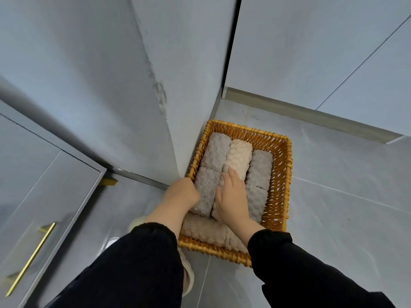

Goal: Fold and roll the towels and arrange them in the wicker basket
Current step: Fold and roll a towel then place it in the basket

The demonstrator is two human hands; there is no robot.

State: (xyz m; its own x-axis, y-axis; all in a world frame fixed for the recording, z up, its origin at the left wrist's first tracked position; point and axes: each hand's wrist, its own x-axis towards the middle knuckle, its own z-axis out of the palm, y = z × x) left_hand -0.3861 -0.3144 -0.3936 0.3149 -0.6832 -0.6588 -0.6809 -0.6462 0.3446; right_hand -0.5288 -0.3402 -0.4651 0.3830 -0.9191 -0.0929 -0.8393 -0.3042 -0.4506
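A rectangular wicker basket stands on the grey floor against a wall corner. Several rolled towels fill it: grey rolls on the left and right, a beige roll in the middle, another beige roll across the near end. My left hand curls over the basket's left rim beside a grey roll. Flat on the middle row lies my right hand, fingers straight, pressing on the beige roll.
Grey wall panels meet at a corner touching the basket's left side. A cabinet door with a gold bar handle is at the lower left. A light shoe shows below my left sleeve. Open tiled floor lies to the right.
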